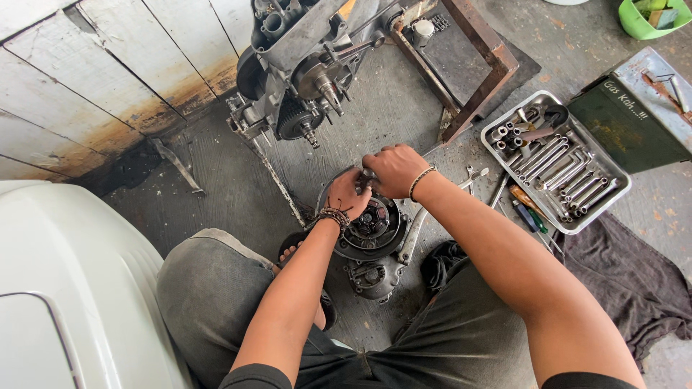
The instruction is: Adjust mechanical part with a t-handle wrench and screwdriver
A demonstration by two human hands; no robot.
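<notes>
2 bare hands meet over a round, dark metal engine part [371, 229] lying on the concrete floor [231, 187] between the person's knees. The left hand [347, 193], with beaded and cord bracelets at the wrist, has its fingers curled down tight against the upper rim of that part, at about 11 o'clock on its disc. The right hand [395, 170], with a thin braided band at the wrist, is closed into a near fist at 12 o'clock, knuckles up, gripping something small right where both hands touch; what exactly sits under the fingers is hidden. The disc shows a greasy bowl-like shell with a black inner plate carrying copper-coloured and red bits, and a duller cast aluminium housing [373, 277] lies just beside it at 6 o'clock. At 12 o'clock from the hands stands a grey engine block [303, 65] with a toothed sprocket and 2 bare shafts sticking out, held in a rusty steel frame [481, 65]. At 3 o'clock a dented shiny metal tray [618, 189] holds rows of chrome sockets and spanners, with a green metal box [627, 122] behind it and a dark rag [634, 281] below. A loose spanner [472, 176] lies near the right wrist. At 9 o'clock runs weathered whitewashed planking [86, 79], and a smooth white panel [65, 288] fills the lower left.
</notes>
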